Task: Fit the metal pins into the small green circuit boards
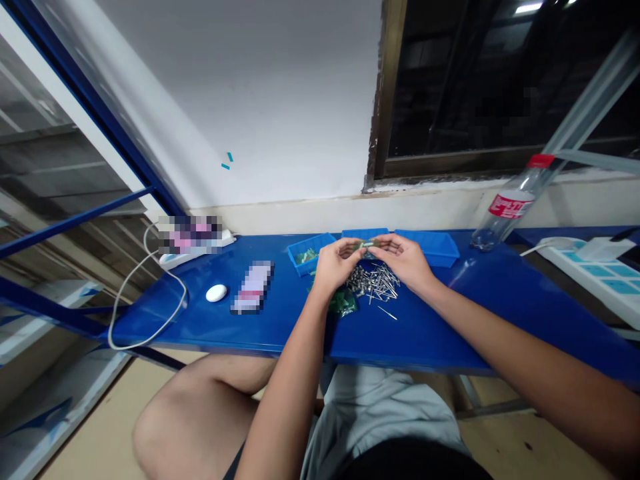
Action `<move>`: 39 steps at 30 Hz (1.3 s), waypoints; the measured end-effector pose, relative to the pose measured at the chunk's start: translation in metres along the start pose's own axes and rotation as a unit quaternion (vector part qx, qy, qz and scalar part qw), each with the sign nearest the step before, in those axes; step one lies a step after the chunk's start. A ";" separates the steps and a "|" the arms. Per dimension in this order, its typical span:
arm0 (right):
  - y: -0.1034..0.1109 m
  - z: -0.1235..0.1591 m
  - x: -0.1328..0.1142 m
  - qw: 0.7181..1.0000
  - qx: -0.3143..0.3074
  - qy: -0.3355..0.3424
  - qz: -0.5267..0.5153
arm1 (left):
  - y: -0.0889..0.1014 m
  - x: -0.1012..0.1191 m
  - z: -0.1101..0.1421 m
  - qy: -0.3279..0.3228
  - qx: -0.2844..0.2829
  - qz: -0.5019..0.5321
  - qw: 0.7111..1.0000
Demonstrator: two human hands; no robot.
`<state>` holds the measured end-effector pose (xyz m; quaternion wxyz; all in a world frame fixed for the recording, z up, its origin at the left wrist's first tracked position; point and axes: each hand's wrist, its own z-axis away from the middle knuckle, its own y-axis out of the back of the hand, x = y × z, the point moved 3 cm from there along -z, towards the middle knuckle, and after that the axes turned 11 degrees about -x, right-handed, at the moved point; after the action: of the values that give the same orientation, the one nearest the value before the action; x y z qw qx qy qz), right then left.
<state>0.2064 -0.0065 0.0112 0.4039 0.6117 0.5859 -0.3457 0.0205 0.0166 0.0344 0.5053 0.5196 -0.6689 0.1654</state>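
Left hand [336,263], right hand [406,260] both pinching greenish piece [369,244] (too small to identify) near pins [383,283]. Step: apparently two-handed fingerwork; next move likely needs steady grip.

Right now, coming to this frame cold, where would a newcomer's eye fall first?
Probably on the left hand and right hand, meeting mid-frame, pinching a small greenish item. Just below, a shiny heap of thin metal pieces stands out against the blue tabletop. Toward the right, near the wall, a clear bottle with a red cap also draws notice.
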 end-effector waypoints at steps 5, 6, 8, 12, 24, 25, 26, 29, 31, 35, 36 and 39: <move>-0.003 0.004 -0.005 0.996 -0.011 0.014 0.088 | 0.025 0.013 0.005 -0.025 0.157 -0.165 0.973; -0.004 0.005 -0.007 0.994 -0.017 0.017 0.110 | 0.031 0.015 0.007 -0.021 0.192 -0.203 0.960; -0.007 0.007 -0.009 0.989 -0.033 0.026 0.144 | 0.041 0.017 0.011 0.001 0.227 -0.267 0.937; -0.010 0.009 -0.012 0.980 -0.060 0.041 0.183 | 0.051 0.018 0.017 0.081 0.215 -0.384 0.894; -0.017 0.013 -0.018 0.942 -0.139 0.078 0.296 | 0.051 0.007 0.022 0.278 0.201 -0.456 0.822; -0.018 0.014 -0.019 0.932 -0.158 0.088 0.315 | 0.051 0.008 0.022 0.276 0.205 -0.452 0.823; -0.020 0.015 -0.019 0.921 -0.179 0.100 0.332 | 0.051 0.010 0.022 0.268 0.213 -0.452 0.824; -0.025 0.017 -0.015 0.892 -0.239 0.128 0.361 | 0.049 0.016 0.021 0.208 0.234 -0.458 0.832; -0.027 0.018 -0.012 0.884 -0.259 0.136 0.365 | 0.046 0.019 0.020 0.144 0.227 -0.451 0.851; -0.029 0.016 -0.008 0.875 -0.271 0.151 0.372 | 0.032 0.022 0.013 -0.002 0.140 -0.401 0.905; -0.029 0.016 -0.008 0.873 -0.272 0.152 0.375 | 0.027 0.022 0.012 -0.027 0.112 -0.390 0.914; -0.029 0.016 -0.009 0.871 -0.269 0.144 0.384 | 0.016 0.022 0.010 -0.063 0.041 -0.364 0.928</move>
<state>0.1772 -0.0253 0.0100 0.5649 0.6991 0.4267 0.1003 0.0034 0.0040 0.0539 0.4653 0.7574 -0.4567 -0.0359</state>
